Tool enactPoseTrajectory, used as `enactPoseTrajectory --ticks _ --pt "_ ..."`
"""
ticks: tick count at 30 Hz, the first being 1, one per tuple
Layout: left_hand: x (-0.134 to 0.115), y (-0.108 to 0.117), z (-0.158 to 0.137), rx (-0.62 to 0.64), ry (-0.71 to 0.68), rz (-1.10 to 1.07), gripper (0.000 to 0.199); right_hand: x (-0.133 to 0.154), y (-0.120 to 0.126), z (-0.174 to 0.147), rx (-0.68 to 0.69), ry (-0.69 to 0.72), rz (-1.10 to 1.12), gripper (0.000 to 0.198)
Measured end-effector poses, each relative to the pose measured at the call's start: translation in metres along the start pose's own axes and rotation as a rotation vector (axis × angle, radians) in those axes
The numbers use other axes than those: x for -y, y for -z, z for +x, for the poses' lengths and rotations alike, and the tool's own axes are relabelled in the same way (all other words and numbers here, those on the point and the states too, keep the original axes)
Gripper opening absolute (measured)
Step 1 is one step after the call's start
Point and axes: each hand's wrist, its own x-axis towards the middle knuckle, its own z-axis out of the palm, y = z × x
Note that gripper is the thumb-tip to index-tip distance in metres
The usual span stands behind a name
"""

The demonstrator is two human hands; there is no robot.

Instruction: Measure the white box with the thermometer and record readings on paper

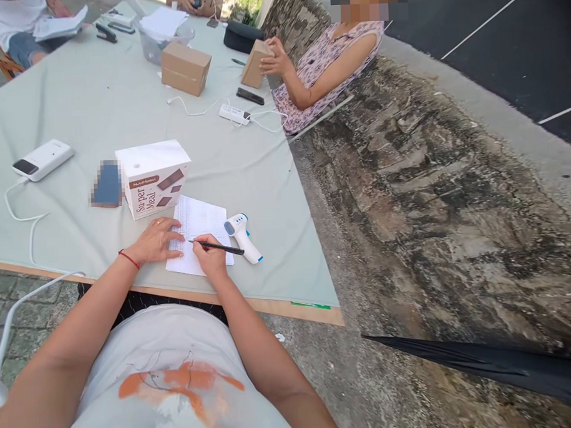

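Observation:
A black pen (pixel 223 246) is gripped in my right hand (pixel 211 259), its tip on a printed sheet of paper (pixel 204 217). My left hand (pixel 156 241) rests on the left side of the sheet, fingers spread and pressing it to the table. Just right of the paper lies a white and blue infrared thermometer (pixel 243 237). Behind my left hand stands a white carton (pixel 155 178) with brown printing, close to the sheet's top edge. A blurred dark blue object (pixel 106 184) is left of the carton.
On the cloth-covered table (pixel 80 240) sit a white power bank (pixel 44 160) with a cable, a brown cardboard box (pixel 185 66), another power bank (pixel 234 114) and a plastic bin (pixel 151 44). A person at right holds a small box (pixel 256 64). A stone wall (pixel 406 191) runs alongside.

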Motion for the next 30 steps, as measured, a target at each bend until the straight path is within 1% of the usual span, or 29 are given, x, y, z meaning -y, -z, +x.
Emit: enactPoseTrajectory --ticks 5,15,25,30 --pt "0.0 -0.0008 0.0002 -0.002 -0.007 -0.01 0.036 0.0005 -0.0005 -0.0001 0.031 0.006 -0.054 0.02" --pt "-0.0013 -0.0015 0.0006 0.0 -0.003 -0.006 0.035 0.0016 0.0005 0.0006 0.068 0.019 -0.099 0.025" --pt "0.0006 -0.002 0.0006 -0.01 -0.013 -0.008 0.036 -0.0004 0.0002 0.0014 0.059 0.031 -0.096 0.021" --pt "0.0014 -0.0026 0.0008 -0.016 -0.017 -0.005 0.036 -0.0018 -0.0001 0.0011 0.044 0.012 -0.082 0.02"
